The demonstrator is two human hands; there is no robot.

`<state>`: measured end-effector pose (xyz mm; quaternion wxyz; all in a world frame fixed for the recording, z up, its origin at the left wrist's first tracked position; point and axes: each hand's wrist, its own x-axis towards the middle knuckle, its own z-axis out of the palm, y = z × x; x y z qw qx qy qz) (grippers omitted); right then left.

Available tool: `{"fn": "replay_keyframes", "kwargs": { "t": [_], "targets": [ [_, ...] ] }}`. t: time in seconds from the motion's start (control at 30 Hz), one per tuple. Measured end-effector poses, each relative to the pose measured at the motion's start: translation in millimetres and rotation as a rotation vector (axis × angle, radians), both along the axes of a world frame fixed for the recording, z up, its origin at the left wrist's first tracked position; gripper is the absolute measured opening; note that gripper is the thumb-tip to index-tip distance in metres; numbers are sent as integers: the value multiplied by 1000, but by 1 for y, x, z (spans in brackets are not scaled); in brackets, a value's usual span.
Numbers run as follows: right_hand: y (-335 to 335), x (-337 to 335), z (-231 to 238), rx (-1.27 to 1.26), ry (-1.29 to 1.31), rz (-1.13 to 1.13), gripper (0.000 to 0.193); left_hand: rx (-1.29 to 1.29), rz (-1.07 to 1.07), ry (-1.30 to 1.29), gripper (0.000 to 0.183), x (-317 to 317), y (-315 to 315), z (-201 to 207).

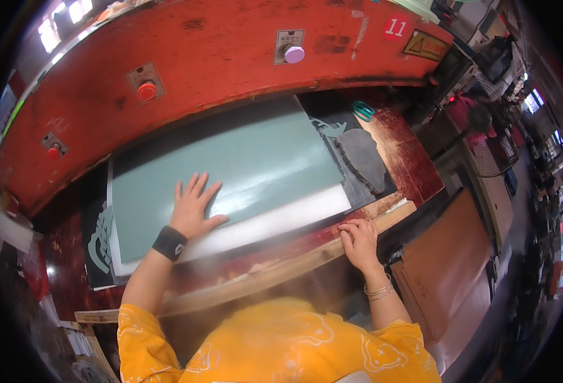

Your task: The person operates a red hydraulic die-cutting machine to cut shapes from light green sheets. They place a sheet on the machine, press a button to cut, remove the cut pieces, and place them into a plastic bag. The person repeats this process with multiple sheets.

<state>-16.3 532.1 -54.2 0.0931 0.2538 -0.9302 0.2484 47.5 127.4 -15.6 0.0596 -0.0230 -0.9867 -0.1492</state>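
A large grey-green sheet (249, 153) lies over a white sheet (288, 214), whose edge shows along the near side. My left hand (195, 207), with a black wristband above it, rests flat on the green sheet near its front edge, fingers spread. At the wooden front edge (268, 262) of the dark red table, my right hand (359, 241) lies with loosely bent fingers, holding nothing that I can see. Cut green pieces (100, 242) stick out at the left of the sheets.
A red machine beam (217, 51) with several push buttons spans the far side. Green-handled scissors (363, 111) lie at the back right, near a dark grey scrap (363, 156). Brown boards (447, 255) stand to the right of the table.
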Motion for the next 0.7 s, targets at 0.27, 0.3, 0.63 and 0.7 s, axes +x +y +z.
{"fn": "replay_keyframes", "kwargs": {
  "t": [0.27,0.3,0.63,0.7],
  "targets": [
    [-70,-47,45,-212,147,264,27,271,460,460,56,91,-70,-18],
    [-91,-52,48,-171,157,298,32,215,608,534,55,113,-95,-16],
    [-214,-46,30,251,92,209,54,-160,977,48,49,208,-231,-87],
    [-214,-46,27,296,71,172,54,-162,1006,77,48,217,-247,-88]
  ]
}}
